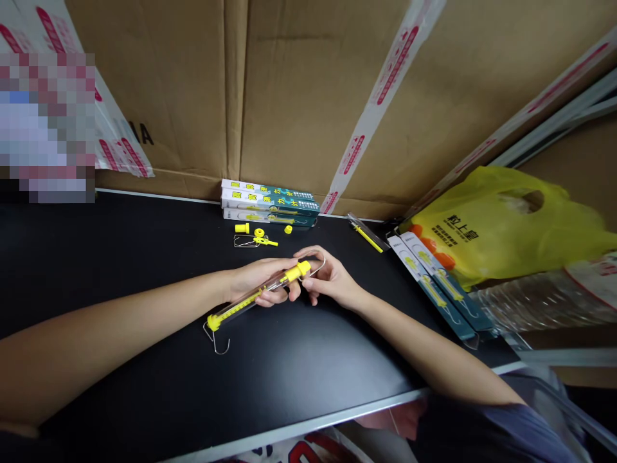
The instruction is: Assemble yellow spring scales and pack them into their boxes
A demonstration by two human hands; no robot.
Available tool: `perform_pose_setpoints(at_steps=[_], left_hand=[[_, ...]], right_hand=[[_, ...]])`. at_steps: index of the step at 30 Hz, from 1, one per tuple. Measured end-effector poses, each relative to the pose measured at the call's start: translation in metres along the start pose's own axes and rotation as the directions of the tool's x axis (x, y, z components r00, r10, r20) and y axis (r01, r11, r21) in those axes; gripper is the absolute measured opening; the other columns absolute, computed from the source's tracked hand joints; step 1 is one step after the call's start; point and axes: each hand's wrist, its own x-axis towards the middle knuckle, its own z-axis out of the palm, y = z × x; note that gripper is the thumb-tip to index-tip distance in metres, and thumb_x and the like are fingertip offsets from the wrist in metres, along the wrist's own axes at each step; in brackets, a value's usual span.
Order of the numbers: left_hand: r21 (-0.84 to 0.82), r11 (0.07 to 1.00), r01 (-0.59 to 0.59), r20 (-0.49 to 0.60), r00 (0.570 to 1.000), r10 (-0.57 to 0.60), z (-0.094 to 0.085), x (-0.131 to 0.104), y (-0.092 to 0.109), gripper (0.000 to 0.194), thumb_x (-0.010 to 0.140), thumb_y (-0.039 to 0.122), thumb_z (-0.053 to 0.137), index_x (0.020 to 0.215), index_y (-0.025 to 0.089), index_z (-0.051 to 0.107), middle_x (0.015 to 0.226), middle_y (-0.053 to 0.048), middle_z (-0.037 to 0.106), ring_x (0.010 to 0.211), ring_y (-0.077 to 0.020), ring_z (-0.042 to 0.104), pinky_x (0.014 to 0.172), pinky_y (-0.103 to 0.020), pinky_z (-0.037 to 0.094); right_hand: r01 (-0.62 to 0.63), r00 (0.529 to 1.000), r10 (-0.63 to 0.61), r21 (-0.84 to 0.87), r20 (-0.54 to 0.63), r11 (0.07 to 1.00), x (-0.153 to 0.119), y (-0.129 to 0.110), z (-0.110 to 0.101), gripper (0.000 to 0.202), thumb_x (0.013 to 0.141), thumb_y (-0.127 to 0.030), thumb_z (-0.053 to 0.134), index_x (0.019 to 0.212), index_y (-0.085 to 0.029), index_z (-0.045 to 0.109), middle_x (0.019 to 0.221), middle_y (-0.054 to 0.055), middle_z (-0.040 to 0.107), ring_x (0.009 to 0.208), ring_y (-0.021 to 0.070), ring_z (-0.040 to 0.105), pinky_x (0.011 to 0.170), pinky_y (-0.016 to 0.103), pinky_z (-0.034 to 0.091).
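Spring scale (258, 298), a clear tube with a yellow graduated strip inside, lay slantwise over the worktop (144, 254), across the person's left wrist. Left hand (265, 283): fingers curled in, closed around the tube near its yellow cap (297, 271). Right hand (337, 283): fingers half curled about the wire hook (324, 263) at the cap end; whether they pinched it firmly or only touched it, could not tell. A second hook (222, 350) hung free at the far end.

Risks, my judgement: a hard pull on the upper hook, with the left grip slack, could turn the smooth tube or work the cap loose. The dangling hook might snag the sleeve or scratch. A knock toward the back could scatter the small yellow parts (241, 228) and wire loop (245, 241) lying before the stacked boxes (270, 209); round pieces would likely roll.

Containers: stacked boxes and the paired boxes (446, 289) at right bore pictures of spring scales; contents not visible. A clear case (367, 233) near the back edge showed a yellow strip. Yellow bag (486, 222) bulged, orange items (436, 247) at its lower left; the rest of its load could not be made out.
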Motion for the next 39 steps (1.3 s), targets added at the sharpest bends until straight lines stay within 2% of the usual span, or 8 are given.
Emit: perform_pose_setpoints(at_steps=[3,6,10,15,22,28,33,39], left_hand=[[0.04,0.999,0.016,0.014,1.0,-0.017,0.004,-0.002,0.003,0.042,0.099,0.038,0.03,0.082,0.013,0.058,0.059,-0.003,0.06,0.028,-0.0024,0.028,0.026,-0.013,0.025],[0.087,0.996,0.012,0.012,1.0,-0.013,0.007,-0.004,0.003,0.036,0.099,0.039,0.033,0.087,0.014,0.056,0.06,-0.003,0.062,0.028,-0.003,0.029,0.026,-0.013,0.025],[0.124,0.992,0.029,0.008,1.0,-0.03,0.007,-0.004,0.003,0.03,0.097,0.041,0.037,0.091,0.016,0.053,0.062,-0.003,0.064,0.029,-0.0031,0.029,0.027,-0.012,0.025],[0.146,0.988,0.047,0.048,0.997,-0.055,0.003,0.0,0.002,0.03,0.097,0.042,0.036,0.093,0.017,0.052,0.066,-0.003,0.065,0.03,-0.0044,0.033,0.026,-0.013,0.028],[0.053,0.996,0.068,0.093,0.993,-0.073,-0.007,0.001,-0.001,0.038,0.097,0.048,0.028,0.092,0.018,0.052,0.058,0.001,0.054,0.03,-0.0058,0.034,0.026,-0.015,0.031],[-0.007,0.997,0.075,0.15,0.986,-0.073,-0.012,0.003,-0.003,0.046,0.097,0.052,0.025,0.089,0.018,0.054,0.053,0.004,0.042,0.03,-0.0048,0.026,0.025,-0.013,0.029],[-0.059,0.995,0.077,0.149,0.987,-0.067,-0.012,0.004,-0.004,0.043,0.094,0.057,0.032,0.089,0.02,0.053,0.052,0.006,0.039,0.03,-0.0038,0.022,0.023,-0.011,0.025],[-0.059,0.994,0.095,0.147,0.986,-0.085,-0.013,0.003,-0.004,0.041,0.092,0.058,0.037,0.087,0.02,0.053,0.052,0.006,0.038,0.03,-0.0038,0.022,0.023,-0.011,0.025]], right_hand=[[-0.006,0.999,0.007,-0.025,0.048,1.0,0.0,-0.001,-0.004,0.061,0.076,-0.024,0.074,0.128,-0.023,0.042,0.082,-0.003,0.066,0.055,0.007,0.061,0.043,0.016,0.054],[0.006,0.997,0.001,-0.083,0.076,0.997,-0.001,-0.002,-0.007,0.046,0.076,-0.023,0.074,0.116,-0.02,0.052,0.079,-0.003,0.065,0.054,0.0063,0.059,0.044,0.015,0.054],[0.016,0.997,-0.007,-0.13,0.072,0.991,-0.004,-0.005,-0.007,0.05,0.075,-0.019,0.074,0.12,-0.022,0.051,0.076,-0.004,0.062,0.055,0.0068,0.057,0.045,0.016,0.052],[-0.004,0.996,0.019,-0.176,0.085,0.984,-0.007,-0.01,-0.007,0.037,0.072,-0.019,0.077,0.103,-0.018,0.057,0.068,-0.005,0.06,0.048,0.0046,0.052,0.043,0.015,0.048],[0.037,0.994,-0.039,-0.021,-0.097,0.999,-0.002,-0.014,-0.022,0.041,0.07,-0.029,0.08,0.102,-0.017,0.059,0.067,-0.003,0.063,0.046,0.0071,0.055,0.037,0.017,0.051],[-0.054,0.988,0.074,0.149,-0.132,0.987,-0.001,-0.014,-0.022,0.036,0.08,-0.051,0.066,0.087,-0.019,0.051,0.062,-0.003,0.064,0.043,0.0088,0.057,0.037,0.02,0.051],[0.004,0.971,0.025,0.12,-0.239,0.993,0.0,-0.015,-0.02,0.038,0.081,-0.042,0.068,0.102,-0.025,0.043,0.062,-0.008,0.063,0.042,0.0075,0.052,0.038,0.02,0.05],[0.166,0.929,-0.176,-0.056,-0.324,0.984,0.0,-0.013,-0.022,0.032,0.08,-0.033,0.07,0.086,-0.024,0.039,0.065,-0.008,0.062,0.043,0.0075,0.052,0.04,0.02,0.051]])
